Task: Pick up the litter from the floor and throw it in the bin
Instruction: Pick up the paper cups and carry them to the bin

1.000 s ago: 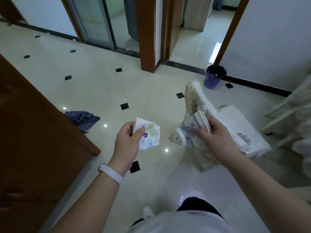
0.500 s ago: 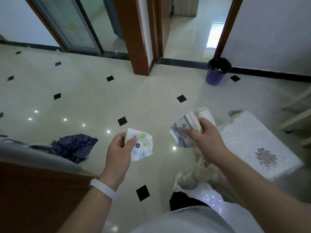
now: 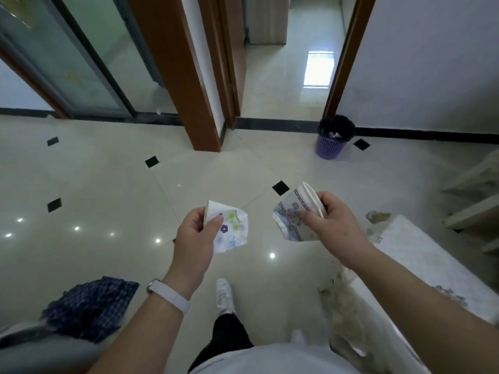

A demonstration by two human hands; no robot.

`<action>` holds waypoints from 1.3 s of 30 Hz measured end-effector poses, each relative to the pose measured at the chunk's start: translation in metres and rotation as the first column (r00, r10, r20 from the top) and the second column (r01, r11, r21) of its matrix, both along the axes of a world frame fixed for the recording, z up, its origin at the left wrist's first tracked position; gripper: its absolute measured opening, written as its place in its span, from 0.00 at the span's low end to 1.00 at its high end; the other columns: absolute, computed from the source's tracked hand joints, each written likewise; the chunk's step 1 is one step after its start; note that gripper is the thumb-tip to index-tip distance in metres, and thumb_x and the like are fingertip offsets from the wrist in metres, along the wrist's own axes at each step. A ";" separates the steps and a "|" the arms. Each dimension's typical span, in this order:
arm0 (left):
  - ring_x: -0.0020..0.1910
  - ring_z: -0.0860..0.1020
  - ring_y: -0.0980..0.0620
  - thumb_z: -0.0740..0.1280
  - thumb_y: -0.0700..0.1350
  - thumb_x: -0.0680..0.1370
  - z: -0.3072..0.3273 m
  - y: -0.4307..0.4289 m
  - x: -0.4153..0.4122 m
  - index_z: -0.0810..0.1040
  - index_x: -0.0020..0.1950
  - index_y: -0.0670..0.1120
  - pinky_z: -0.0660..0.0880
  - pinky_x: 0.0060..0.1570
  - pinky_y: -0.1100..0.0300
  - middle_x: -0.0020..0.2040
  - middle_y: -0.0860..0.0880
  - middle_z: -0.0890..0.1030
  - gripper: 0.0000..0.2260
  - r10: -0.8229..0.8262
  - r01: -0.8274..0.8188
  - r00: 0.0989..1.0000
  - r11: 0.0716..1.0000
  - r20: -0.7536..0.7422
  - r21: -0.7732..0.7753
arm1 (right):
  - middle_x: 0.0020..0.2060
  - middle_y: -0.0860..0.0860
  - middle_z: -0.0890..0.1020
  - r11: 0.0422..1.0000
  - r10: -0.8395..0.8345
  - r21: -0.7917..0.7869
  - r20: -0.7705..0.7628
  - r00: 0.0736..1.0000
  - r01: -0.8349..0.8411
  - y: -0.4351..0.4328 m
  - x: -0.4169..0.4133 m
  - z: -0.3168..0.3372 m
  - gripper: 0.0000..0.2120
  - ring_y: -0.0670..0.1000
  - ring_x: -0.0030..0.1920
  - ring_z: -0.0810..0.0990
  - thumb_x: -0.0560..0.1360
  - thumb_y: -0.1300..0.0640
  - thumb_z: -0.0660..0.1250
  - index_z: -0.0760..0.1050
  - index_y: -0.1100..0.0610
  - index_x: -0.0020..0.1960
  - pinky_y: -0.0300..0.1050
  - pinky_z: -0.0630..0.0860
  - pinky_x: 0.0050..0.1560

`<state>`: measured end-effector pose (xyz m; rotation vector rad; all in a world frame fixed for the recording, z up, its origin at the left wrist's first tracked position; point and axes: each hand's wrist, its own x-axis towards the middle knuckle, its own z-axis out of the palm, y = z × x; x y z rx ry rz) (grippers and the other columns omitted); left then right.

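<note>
My left hand grips a crushed white paper cup with flower print at waist height over the tiled floor. My right hand grips a second crushed paper cup with a blue-grey pattern. The purple mesh bin with a black liner stands ahead and to the right against the white wall, beside a doorway; some white litter shows inside it. Both hands are well short of the bin.
A dark checked cloth lies on the floor at lower left. A white padded piece of furniture with worn edges stands at right. A brown door frame post rises ahead in the middle. Pale furniture legs show at far right.
The view has moved forward and turned: the bin is closer and larger, the brown cabinet at left has dropped out of view. Both hands keep their cups.
</note>
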<state>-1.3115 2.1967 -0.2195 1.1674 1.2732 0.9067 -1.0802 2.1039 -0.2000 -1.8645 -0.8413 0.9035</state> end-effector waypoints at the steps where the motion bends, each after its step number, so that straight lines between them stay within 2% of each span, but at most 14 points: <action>1: 0.43 0.82 0.53 0.68 0.38 0.79 -0.004 0.024 0.004 0.80 0.51 0.46 0.78 0.38 0.62 0.44 0.51 0.85 0.04 -0.034 0.034 0.999 0.999 0.012 -0.009 | 0.44 0.49 0.83 0.999 -0.043 -0.007 0.007 0.999 0.043 0.016 0.002 -0.003 0.06 0.52 0.46 0.82 0.75 0.57 0.70 0.76 0.50 0.51 0.52 0.79 0.48; 3: 0.43 0.83 0.53 0.68 0.39 0.79 -0.010 0.061 0.008 0.80 0.51 0.46 0.78 0.38 0.61 0.45 0.51 0.85 0.04 -0.080 0.081 0.996 0.996 0.027 -0.023 | 0.44 0.50 0.83 0.995 -0.095 -0.025 0.020 0.995 0.095 0.041 0.004 -0.005 0.06 0.53 0.46 0.82 0.75 0.57 0.70 0.76 0.50 0.50 0.53 0.79 0.47; 8: 0.46 0.84 0.48 0.69 0.40 0.78 -0.012 0.175 0.018 0.81 0.52 0.48 0.81 0.45 0.51 0.46 0.50 0.86 0.05 -0.200 0.202 0.979 0.979 0.040 -0.039 | 0.42 0.53 0.83 0.975 -0.212 -0.040 0.102 0.972 0.217 0.118 0.004 0.005 0.04 0.57 0.44 0.82 0.74 0.57 0.70 0.76 0.51 0.47 0.59 0.79 0.47; 10: 0.47 0.84 0.48 0.69 0.40 0.79 -0.010 0.216 0.025 0.81 0.52 0.48 0.81 0.46 0.51 0.46 0.50 0.86 0.05 -0.248 0.250 0.968 0.967 0.041 -0.043 | 0.43 0.51 0.83 0.966 -0.249 -0.030 0.137 0.959 0.256 0.144 0.005 0.011 0.04 0.54 0.44 0.82 0.75 0.57 0.70 0.76 0.50 0.47 0.55 0.80 0.45; 11: 0.48 0.84 0.48 0.69 0.41 0.79 -0.008 0.234 0.031 0.81 0.52 0.49 0.81 0.46 0.51 0.46 0.51 0.86 0.04 -0.272 0.274 0.961 0.961 0.046 -0.042 | 0.42 0.50 0.83 0.960 -0.276 -0.017 0.148 0.950 0.281 0.154 0.006 0.013 0.04 0.51 0.43 0.82 0.75 0.56 0.70 0.76 0.49 0.48 0.51 0.79 0.42; 13: 0.47 0.84 0.48 0.69 0.41 0.78 -0.005 0.264 0.045 0.81 0.51 0.50 0.81 0.46 0.52 0.46 0.51 0.85 0.05 -0.314 0.316 0.948 0.948 0.039 -0.034 | 0.42 0.46 0.82 0.951 -0.303 -0.005 0.172 0.937 0.308 0.172 0.007 0.017 0.05 0.43 0.40 0.80 0.75 0.55 0.70 0.76 0.47 0.48 0.39 0.74 0.36; 14: 0.47 0.84 0.50 0.69 0.41 0.78 -0.004 0.275 0.053 0.81 0.51 0.50 0.81 0.46 0.53 0.46 0.52 0.85 0.05 -0.341 0.342 0.940 0.939 0.034 -0.028 | 0.41 0.45 0.81 0.947 -0.315 -0.015 0.176 0.933 0.322 0.179 0.008 0.017 0.06 0.42 0.39 0.80 0.75 0.55 0.70 0.75 0.47 0.49 0.38 0.72 0.35; 20: 0.45 0.84 0.50 0.69 0.40 0.78 -0.010 0.323 0.109 0.81 0.51 0.48 0.79 0.42 0.56 0.44 0.52 0.85 0.05 -0.445 0.449 0.893 0.891 0.071 -0.060 | 0.41 0.48 0.81 0.902 -0.420 -0.047 0.145 0.896 0.430 0.211 0.038 0.009 0.06 0.48 0.40 0.79 0.75 0.56 0.70 0.75 0.47 0.48 0.43 0.74 0.37; 23: 0.47 0.84 0.48 0.69 0.40 0.78 -0.016 0.343 0.142 0.81 0.52 0.48 0.80 0.45 0.53 0.46 0.50 0.86 0.05 -0.484 0.487 0.873 0.869 0.057 -0.091 | 0.40 0.47 0.81 0.879 -0.471 -0.028 0.114 0.875 0.477 0.225 0.067 0.001 0.05 0.47 0.37 0.78 0.75 0.56 0.70 0.76 0.49 0.50 0.41 0.71 0.35; 28: 0.49 0.84 0.47 0.69 0.41 0.79 -0.011 0.388 0.203 0.80 0.54 0.47 0.81 0.48 0.50 0.49 0.49 0.86 0.05 -0.512 0.508 0.859 0.856 -0.011 -0.096 | 0.41 0.46 0.82 0.847 -0.531 -0.008 0.034 0.847 0.532 0.267 0.138 -0.018 0.05 0.42 0.37 0.80 0.75 0.56 0.70 0.76 0.48 0.49 0.35 0.72 0.34; 31: 0.48 0.84 0.50 0.69 0.42 0.79 0.001 0.415 0.249 0.80 0.55 0.48 0.81 0.44 0.54 0.49 0.50 0.85 0.05 -0.498 0.491 0.866 0.866 -0.058 -0.098 | 0.41 0.47 0.82 0.837 -0.547 0.006 -0.040 0.836 0.547 0.297 0.187 -0.021 0.05 0.42 0.37 0.81 0.75 0.57 0.71 0.77 0.49 0.48 0.34 0.73 0.33; 34: 0.48 0.84 0.54 0.68 0.44 0.80 0.016 0.436 0.302 0.79 0.55 0.50 0.81 0.42 0.58 0.50 0.52 0.85 0.05 -0.526 0.522 0.844 0.850 -0.104 -0.067 | 0.44 0.50 0.83 0.848 -0.527 0.015 -0.080 0.846 0.530 0.321 0.240 -0.017 0.06 0.50 0.43 0.83 0.74 0.57 0.71 0.77 0.49 0.49 0.44 0.77 0.39; 37: 0.47 0.83 0.58 0.67 0.44 0.81 0.021 0.449 0.359 0.78 0.54 0.52 0.80 0.39 0.63 0.49 0.55 0.84 0.05 -0.563 0.563 0.820 0.826 -0.106 -0.035 | 0.46 0.48 0.82 0.861 -0.507 0.006 -0.033 0.861 0.508 0.340 0.293 -0.008 0.07 0.49 0.45 0.81 0.75 0.56 0.70 0.75 0.50 0.52 0.39 0.73 0.36; 39: 0.48 0.84 0.56 0.67 0.43 0.81 0.022 0.452 0.390 0.78 0.55 0.52 0.80 0.40 0.62 0.50 0.54 0.84 0.05 -0.586 0.586 0.805 0.810 -0.096 -0.035 | 0.46 0.48 0.81 0.845 -0.534 0.009 -0.027 0.845 0.534 0.348 0.319 -0.001 0.07 0.48 0.45 0.81 0.75 0.56 0.69 0.75 0.50 0.52 0.38 0.73 0.35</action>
